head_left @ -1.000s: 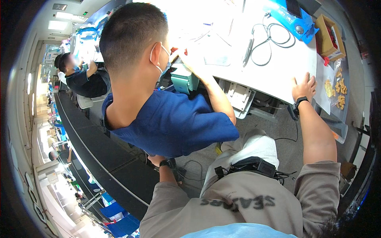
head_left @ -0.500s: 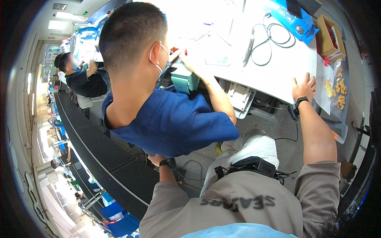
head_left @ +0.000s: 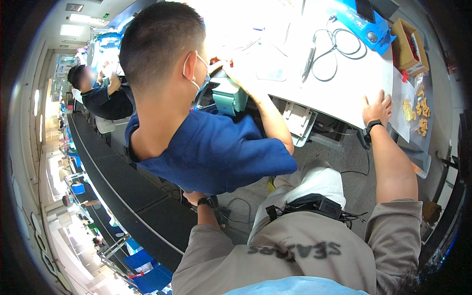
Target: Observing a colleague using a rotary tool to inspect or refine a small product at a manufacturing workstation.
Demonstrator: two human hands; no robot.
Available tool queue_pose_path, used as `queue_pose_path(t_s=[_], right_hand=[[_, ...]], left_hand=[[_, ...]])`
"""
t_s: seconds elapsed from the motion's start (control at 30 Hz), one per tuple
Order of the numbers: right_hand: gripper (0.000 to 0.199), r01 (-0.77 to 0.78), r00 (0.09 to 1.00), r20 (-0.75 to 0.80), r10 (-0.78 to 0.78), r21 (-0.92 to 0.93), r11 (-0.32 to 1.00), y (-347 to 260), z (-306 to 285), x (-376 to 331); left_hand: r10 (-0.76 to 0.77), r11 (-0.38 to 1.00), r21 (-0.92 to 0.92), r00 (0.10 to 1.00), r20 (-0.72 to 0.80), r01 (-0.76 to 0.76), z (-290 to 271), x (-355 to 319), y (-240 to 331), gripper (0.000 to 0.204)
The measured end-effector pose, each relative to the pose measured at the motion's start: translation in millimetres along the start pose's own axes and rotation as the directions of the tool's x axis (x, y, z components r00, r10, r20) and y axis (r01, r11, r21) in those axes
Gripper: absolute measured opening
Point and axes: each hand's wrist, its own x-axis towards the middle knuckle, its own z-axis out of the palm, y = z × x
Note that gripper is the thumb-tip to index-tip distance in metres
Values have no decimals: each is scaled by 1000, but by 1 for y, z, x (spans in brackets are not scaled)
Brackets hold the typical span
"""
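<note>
My right hand (head_left: 377,109) rests on the right end of the white table (head_left: 344,93), fingers spread and nothing held. A dark band circles its wrist. Low on the left is my left hand (head_left: 192,197), partly covered by the back of a seated co-worker (head_left: 211,152) in a blue shirt; its fingers are hidden. The co-worker's own hands (head_left: 223,65) meet over the table, by something small and red. A pen-shaped tool (head_left: 309,63) on a looped black cable lies on the tabletop, left of and beyond my right hand.
A blue device (head_left: 371,32) stands at the table's far right, beside an open cardboard box (head_left: 405,49). Small tan pieces (head_left: 422,115) lie in a clear tray. A green box (head_left: 226,98) sits at the table edge. The black conveyor belt (head_left: 113,172) runs along my left.
The co-worker's head has shifted slightly left. Farther back, another seated person has raised their hands. My own hands have stayed in place.
</note>
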Motion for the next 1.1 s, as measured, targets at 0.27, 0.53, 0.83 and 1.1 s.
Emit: queue_pose_path(t_s=[0.27,0.53,0.83,1.1], right_hand=[[80,-1,1000,-12,1,-9,1000,2,3,1],[80,5,1000,-18,-5,-5,1000,2,5,2],[81,-4,1000,-4,4,-13,1000,0,3,1],[81,-13,1000,7,13,-19,1000,1,0,0]], left_hand=[[-9,1000,-14,1000,20,10,-3,-8,11,67],[4,1000,6,1000,28,-4,-1,-5,7,61],[138,990,14,987,80,-140,6,10,-13,56],[151,987,46,985,85,-156,17,13,-13,56]])
